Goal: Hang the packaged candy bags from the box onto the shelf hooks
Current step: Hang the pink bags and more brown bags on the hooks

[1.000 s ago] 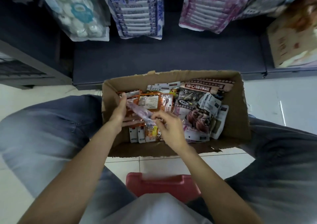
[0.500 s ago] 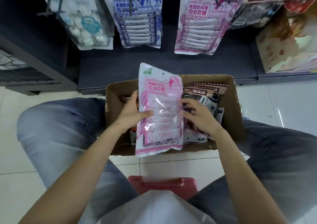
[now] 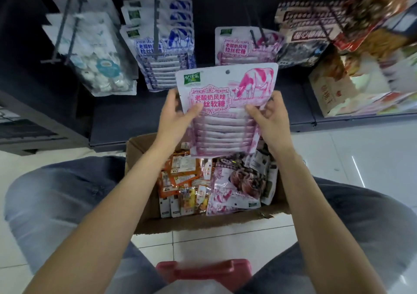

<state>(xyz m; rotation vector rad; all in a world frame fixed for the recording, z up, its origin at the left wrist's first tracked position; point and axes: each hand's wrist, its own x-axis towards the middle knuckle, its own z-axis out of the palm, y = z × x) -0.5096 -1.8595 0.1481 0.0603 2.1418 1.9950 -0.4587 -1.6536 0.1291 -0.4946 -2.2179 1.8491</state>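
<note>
I hold a pink-and-white candy bag (image 3: 225, 104) upright above the cardboard box (image 3: 140, 181), its hang hole at the top. My left hand (image 3: 176, 115) grips its left edge, thumb on the front. My right hand (image 3: 266, 118) grips its right edge. Just behind and above the bag hangs a matching pink bag (image 3: 237, 45) on a shelf hook (image 3: 259, 34). The box on the floor between my knees holds several orange, pink and dark snack packets (image 3: 203, 185).
Blue-and-white bags (image 3: 162, 45) hang on the hook to the left, white candy bags (image 3: 94, 57) further left, dark and red bags (image 3: 304, 36) to the right. A carton (image 3: 334, 90) stands on the dark bottom shelf. A red stool (image 3: 203, 271) sits under me.
Both hands drew the pink bag out of the box, turned it face up and raised it toward the shelf hooks. The view tilted up with it.
</note>
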